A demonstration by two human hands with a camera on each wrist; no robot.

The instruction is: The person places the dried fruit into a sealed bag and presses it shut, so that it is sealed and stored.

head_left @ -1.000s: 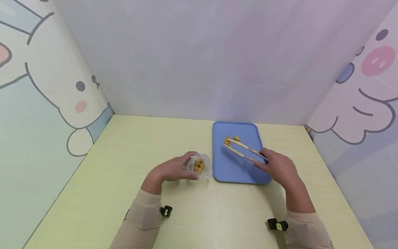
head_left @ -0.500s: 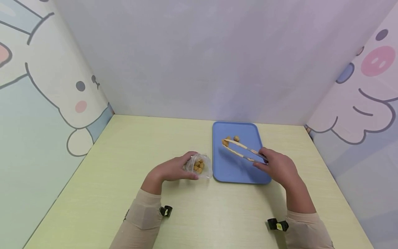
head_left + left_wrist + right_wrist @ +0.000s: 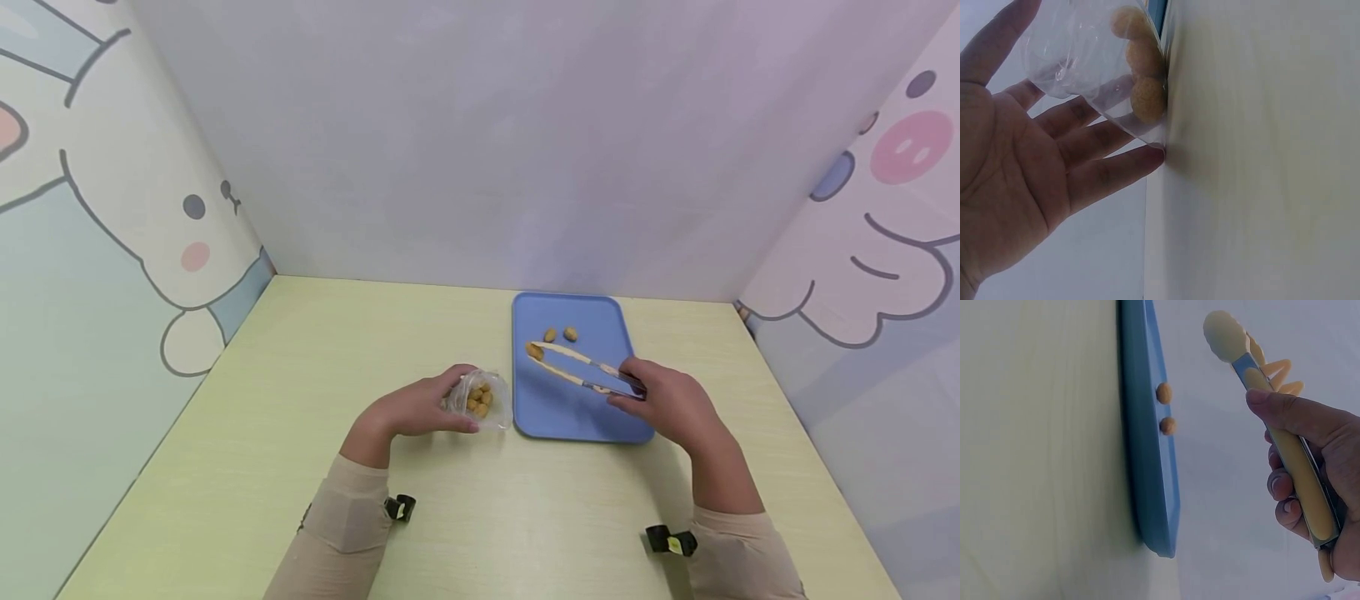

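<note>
My left hand [image 3: 427,404] holds a clear, crinkled plastic bag [image 3: 1079,44] around its sides, thumb opposite the fingers. Several small brown balls [image 3: 1147,100] lie inside it, and its mouth faces the tray. With curled fingers, my right hand [image 3: 671,400] grips food tongs [image 3: 581,367] that have cream tips and metal arms. Between the tips is one brown ball [image 3: 534,351], over the left part of the blue tray [image 3: 577,417]. Two more balls, one of them a brown ball [image 3: 571,334] on the right, rest on the tray near its far end.
The tray lies on a pale yellow table [image 3: 337,333], just right of the bag. A plain light wall [image 3: 480,150] stands behind the table, with cartoon-printed walls at both sides.
The tongs have moved a little left and toward me, carrying the ball away from the two on the tray. My left hand and the bag have stayed still.
</note>
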